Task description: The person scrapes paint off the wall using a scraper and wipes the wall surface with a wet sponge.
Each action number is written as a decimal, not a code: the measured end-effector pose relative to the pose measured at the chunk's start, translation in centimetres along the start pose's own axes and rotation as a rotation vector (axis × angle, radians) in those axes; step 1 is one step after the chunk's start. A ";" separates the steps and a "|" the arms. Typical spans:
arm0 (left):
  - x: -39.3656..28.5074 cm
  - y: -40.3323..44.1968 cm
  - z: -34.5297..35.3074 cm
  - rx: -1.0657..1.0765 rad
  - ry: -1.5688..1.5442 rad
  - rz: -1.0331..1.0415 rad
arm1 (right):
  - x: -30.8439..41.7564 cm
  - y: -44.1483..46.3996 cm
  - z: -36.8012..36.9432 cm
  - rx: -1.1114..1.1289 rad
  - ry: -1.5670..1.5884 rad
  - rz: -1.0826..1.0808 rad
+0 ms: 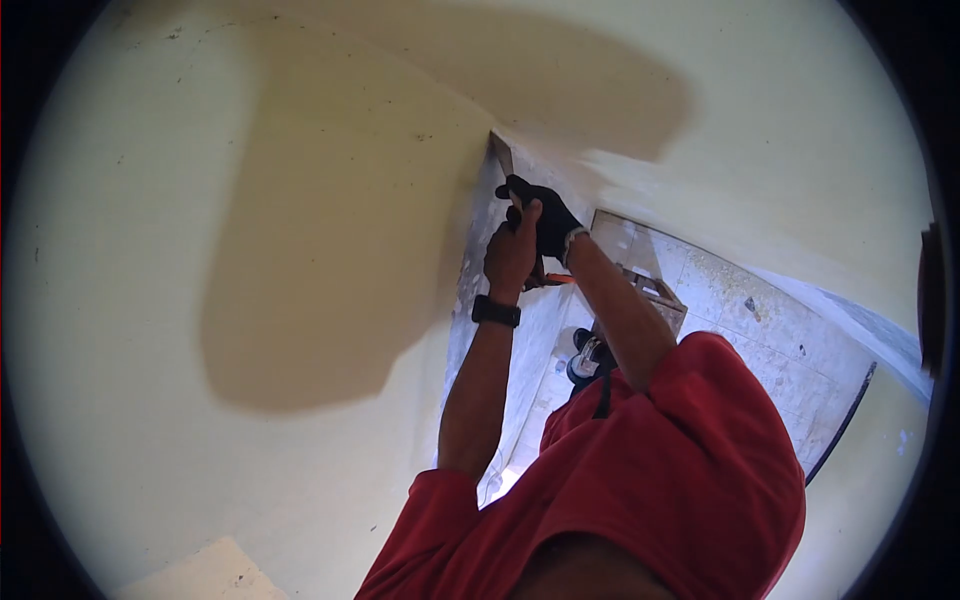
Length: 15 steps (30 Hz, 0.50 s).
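Observation:
A scraper (502, 155) with a flat, pale blade has its tip against the wall corner, just under the ceiling. My right hand (545, 215), in a black glove, is closed around it close behind the blade. Bare and with a dark watch at the wrist, my left hand (510, 252) is closed directly below, its thumb up against the glove. The handle runs down into this grip, and its lower part is hidden by the fingers. A small orange piece (560, 279) shows beside my left hand; I cannot tell whether it belongs to the scraper.
Pale yellow wall (150, 300) fills the left side, with shadows cast across it. Far below lies a tiled floor (740, 300) with debris. A wooden frame (655, 292) stands under my right arm, near a shoe (585, 355). A dark cable or rod (842, 425) is at right.

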State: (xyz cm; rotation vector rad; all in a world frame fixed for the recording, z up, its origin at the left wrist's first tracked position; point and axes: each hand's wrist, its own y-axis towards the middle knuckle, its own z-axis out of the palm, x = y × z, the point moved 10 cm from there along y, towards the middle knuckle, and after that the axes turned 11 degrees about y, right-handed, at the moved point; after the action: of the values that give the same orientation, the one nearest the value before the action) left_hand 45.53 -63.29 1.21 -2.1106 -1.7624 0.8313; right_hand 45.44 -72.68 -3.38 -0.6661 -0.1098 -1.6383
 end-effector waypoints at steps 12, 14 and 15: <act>-1.4 -0.1 -0.9 -0.015 -0.039 -0.004 | -0.1 -0.5 0.1 0.001 0.050 0.042; 0.2 -1.7 0.4 -0.086 0.016 -0.010 | -0.9 -2.3 0.4 0.038 -0.045 0.053; 0.2 -2.0 0.3 -0.118 0.001 -0.017 | -1.2 -2.2 0.5 0.002 -0.013 0.104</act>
State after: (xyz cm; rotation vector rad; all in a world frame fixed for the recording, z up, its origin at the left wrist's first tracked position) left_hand 43.75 -62.73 2.00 -2.1649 -1.8690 0.7383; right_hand 43.56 -70.98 -2.92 -0.6705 -0.0853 -1.5339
